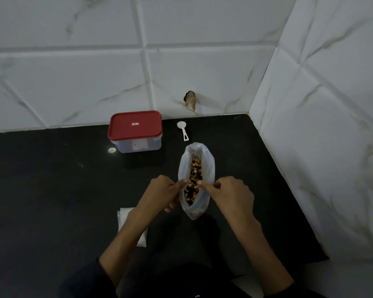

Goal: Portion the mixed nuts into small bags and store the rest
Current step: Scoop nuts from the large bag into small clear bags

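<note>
I can make out a small white-on-red label at the centre of the red plastic lid [135, 125] and another on the clear rectangular container [136, 145] beneath, but neither is legible to me.

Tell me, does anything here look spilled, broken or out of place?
One thing: the wall tile behind the counter has a chipped hole just above the white scoop. Nothing is spilled: the nuts sit inside the bag, whose mouth both hands pinch, and the red-lidded container is closed.
</note>
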{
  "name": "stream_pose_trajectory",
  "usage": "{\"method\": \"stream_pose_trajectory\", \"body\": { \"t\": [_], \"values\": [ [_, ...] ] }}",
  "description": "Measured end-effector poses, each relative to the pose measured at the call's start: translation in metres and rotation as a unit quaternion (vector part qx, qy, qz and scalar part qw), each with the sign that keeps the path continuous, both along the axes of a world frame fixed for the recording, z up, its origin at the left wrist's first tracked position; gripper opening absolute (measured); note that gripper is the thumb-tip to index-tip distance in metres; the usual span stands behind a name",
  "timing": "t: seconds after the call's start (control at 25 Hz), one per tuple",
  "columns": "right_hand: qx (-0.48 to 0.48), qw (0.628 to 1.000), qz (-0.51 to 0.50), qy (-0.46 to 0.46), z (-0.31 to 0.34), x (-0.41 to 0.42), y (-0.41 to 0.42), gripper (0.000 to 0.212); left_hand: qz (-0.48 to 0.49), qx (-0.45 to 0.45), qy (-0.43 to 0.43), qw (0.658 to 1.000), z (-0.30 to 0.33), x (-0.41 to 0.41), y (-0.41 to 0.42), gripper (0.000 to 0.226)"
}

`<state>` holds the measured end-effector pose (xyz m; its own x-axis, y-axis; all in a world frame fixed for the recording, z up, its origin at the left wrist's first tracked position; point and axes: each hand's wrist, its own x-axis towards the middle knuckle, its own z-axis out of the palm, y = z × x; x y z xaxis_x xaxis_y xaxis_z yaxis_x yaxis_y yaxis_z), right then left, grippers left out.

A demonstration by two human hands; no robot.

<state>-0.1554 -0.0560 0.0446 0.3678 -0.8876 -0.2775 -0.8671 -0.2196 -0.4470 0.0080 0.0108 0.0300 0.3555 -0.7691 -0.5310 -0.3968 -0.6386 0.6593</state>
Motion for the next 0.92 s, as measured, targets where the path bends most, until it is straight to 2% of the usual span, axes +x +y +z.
{"method": "stream_pose_trajectory", "body": {
  "t": [0.16,0.32,0.44,0.52,0.6,0.68,0.84,0.92],
  "values": [
    [0.003,0.999,0.026,0.039,-0.004,0.007,0.003,0.046,-0.033,0.042,0.019,0.998,0.007,-0.008,-0.001,0.044],
    [0.044,0.997,0.037,0.053,-0.01,0.01,0.007,0.032,-0.036,0.058,0.071,0.995,0.002,-0.012,0.0,0.034],
    [0.087,0.996,0.035,-0.011,-0.013,0.007,0.008,0.023,-0.045,0.072,0.093,0.992,0.001,-0.016,0.003,0.03],
    [0.153,0.983,-0.002,-0.102,-0.015,0.003,0.008,0.019,-0.022,0.05,0.106,0.993,0.003,-0.016,0.005,0.023],
    [0.226,0.95,-0.06,-0.207,-0.017,-0.002,0.009,0.019,0.027,0.001,0.117,0.993,0.005,-0.015,0.009,0.019],
    [0.269,0.909,-0.114,-0.296,-0.02,-0.008,0.01,0.02,0.088,-0.061,0.167,0.98,0.005,-0.013,0.016,0.018],
    [0.344,0.816,-0.2,-0.42,-0.029,-0.017,0.007,0.02,0.223,-0.164,0.332,0.902,-0.002,-0.02,0.028,0.021],
    [0.369,0.788,-0.214,-0.443,-0.035,-0.018,0.007,0.02,0.284,-0.187,0.382,0.86,-0.01,-0.026,0.029,0.02]
  ]
}}
